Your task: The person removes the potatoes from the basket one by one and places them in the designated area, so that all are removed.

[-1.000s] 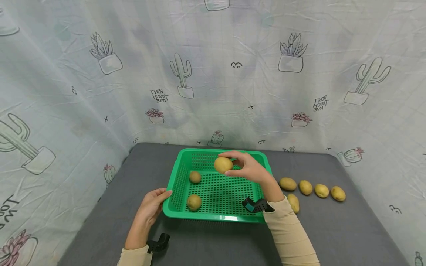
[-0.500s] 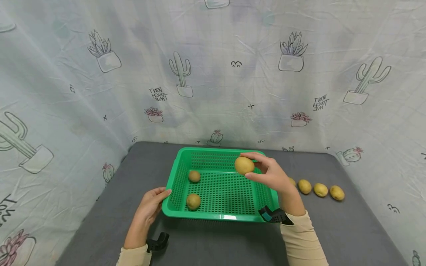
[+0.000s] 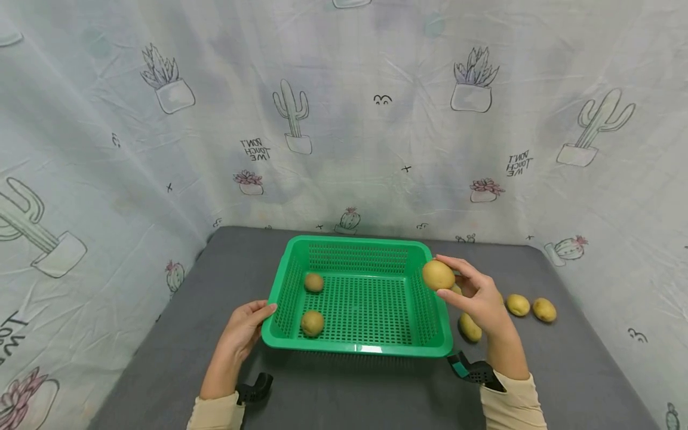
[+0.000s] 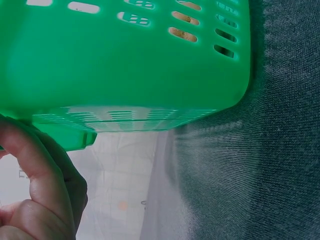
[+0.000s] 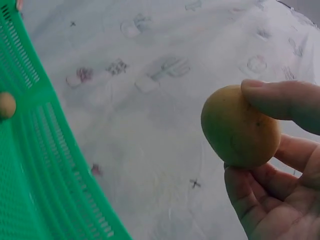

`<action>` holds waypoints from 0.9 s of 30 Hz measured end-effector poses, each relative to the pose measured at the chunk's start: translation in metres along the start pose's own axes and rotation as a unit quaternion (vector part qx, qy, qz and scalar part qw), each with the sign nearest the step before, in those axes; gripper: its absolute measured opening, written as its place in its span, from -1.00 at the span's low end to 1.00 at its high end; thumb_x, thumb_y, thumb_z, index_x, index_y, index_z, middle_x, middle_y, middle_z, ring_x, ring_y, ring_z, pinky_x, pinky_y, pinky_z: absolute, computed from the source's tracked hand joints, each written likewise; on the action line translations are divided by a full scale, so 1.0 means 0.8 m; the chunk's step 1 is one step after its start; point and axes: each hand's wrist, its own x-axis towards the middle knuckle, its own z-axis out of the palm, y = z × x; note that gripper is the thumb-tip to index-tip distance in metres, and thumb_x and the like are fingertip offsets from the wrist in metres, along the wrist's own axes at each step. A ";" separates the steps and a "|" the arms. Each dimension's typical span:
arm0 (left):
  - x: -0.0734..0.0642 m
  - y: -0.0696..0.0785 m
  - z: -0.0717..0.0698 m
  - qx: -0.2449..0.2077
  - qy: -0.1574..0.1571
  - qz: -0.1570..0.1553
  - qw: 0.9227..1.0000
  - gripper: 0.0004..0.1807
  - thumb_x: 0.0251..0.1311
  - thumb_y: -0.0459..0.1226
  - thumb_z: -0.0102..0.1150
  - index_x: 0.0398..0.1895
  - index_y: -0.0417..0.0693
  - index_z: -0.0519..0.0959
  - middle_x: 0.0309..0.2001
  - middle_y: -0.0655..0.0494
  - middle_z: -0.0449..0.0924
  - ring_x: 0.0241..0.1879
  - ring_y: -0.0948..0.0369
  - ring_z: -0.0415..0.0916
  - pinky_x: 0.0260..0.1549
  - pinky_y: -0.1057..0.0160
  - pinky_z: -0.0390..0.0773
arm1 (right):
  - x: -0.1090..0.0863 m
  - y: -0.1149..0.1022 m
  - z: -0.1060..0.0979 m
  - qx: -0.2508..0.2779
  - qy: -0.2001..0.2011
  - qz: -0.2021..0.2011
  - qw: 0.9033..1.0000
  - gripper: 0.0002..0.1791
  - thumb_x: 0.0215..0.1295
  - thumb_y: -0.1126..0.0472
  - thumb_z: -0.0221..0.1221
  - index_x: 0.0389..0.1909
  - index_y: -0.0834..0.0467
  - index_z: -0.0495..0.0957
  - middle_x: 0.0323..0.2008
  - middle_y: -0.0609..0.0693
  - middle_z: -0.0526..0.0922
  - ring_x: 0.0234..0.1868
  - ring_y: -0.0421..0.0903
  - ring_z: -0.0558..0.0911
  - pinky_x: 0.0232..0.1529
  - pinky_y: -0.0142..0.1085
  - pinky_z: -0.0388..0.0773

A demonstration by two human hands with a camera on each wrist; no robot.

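Observation:
My left hand [image 3: 245,329] grips the left rim of a green plastic basket [image 3: 359,350], thumb over the edge and fingers below, as the left wrist view [image 4: 40,180] also shows. Two potatoes lie inside along its left side, one potato [image 3: 314,282] farther back and another potato [image 3: 312,323] nearer the front. Between thumb and fingertips my right hand [image 3: 478,295] pinches a yellow potato [image 3: 438,275], held up at the basket's right rim. In the right wrist view that potato [image 5: 240,127] shows whole, a few dark specks on its skin.
More potatoes stand on the grey cloth-covered table [image 3: 580,370] right of the basket: one potato [image 3: 470,328] in front, a potato [image 3: 518,305] and a potato [image 3: 544,310] in a row, others partly behind my right hand. A patterned curtain [image 3: 344,119] hangs behind the table.
My right hand has carried its potato rightward, from over the middle of the basket to its right rim. The left hand keeps its hold on the rim, and the basket has stayed put.

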 end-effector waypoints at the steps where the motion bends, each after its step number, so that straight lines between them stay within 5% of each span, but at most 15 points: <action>1: 0.000 0.001 0.000 0.000 0.000 0.001 1.000 -0.66 0.31 -0.28 0.11 0.00 -0.38 0.41 -0.44 0.20 0.57 -0.49 0.35 0.54 -0.46 0.37 0.56 | -0.005 0.000 -0.002 -0.001 0.009 0.002 1.000 -0.37 0.05 0.68 0.15 0.23 0.52 0.28 0.18 -0.04 0.46 0.01 -0.24 0.56 -0.09 -0.46 0.52; 8: -0.001 0.003 0.000 0.003 -0.004 0.004 1.000 -0.64 0.33 -0.27 0.09 0.03 -0.39 0.40 -0.43 0.22 0.57 -0.47 0.35 0.56 -0.43 0.38 0.57 | -0.038 0.009 -0.016 0.034 0.045 -0.011 0.998 -0.38 0.07 0.72 0.10 0.22 0.62 0.20 0.23 0.06 0.43 0.07 -0.23 0.54 -0.04 -0.48 0.49; 19: -0.002 0.003 0.001 0.005 0.000 -0.002 1.000 -0.67 0.31 -0.26 0.11 -0.02 -0.37 0.42 -0.43 0.21 0.58 -0.45 0.34 0.57 -0.42 0.37 0.57 | -0.087 0.029 -0.037 -0.009 0.082 0.072 0.994 -0.38 0.15 0.67 0.06 0.28 0.52 0.21 0.23 -0.15 0.44 0.08 -0.35 0.51 -0.07 -0.57 0.44; 27: -0.001 0.001 0.002 0.011 -0.001 0.000 1.000 -0.63 0.31 -0.26 0.11 0.02 -0.40 0.41 -0.41 0.19 0.59 -0.44 0.32 0.58 -0.40 0.35 0.58 | -0.106 0.050 -0.051 0.021 0.137 0.071 0.988 -0.39 0.11 0.72 0.06 0.24 0.56 0.22 0.12 -0.09 0.52 0.02 -0.31 0.56 -0.09 -0.57 0.48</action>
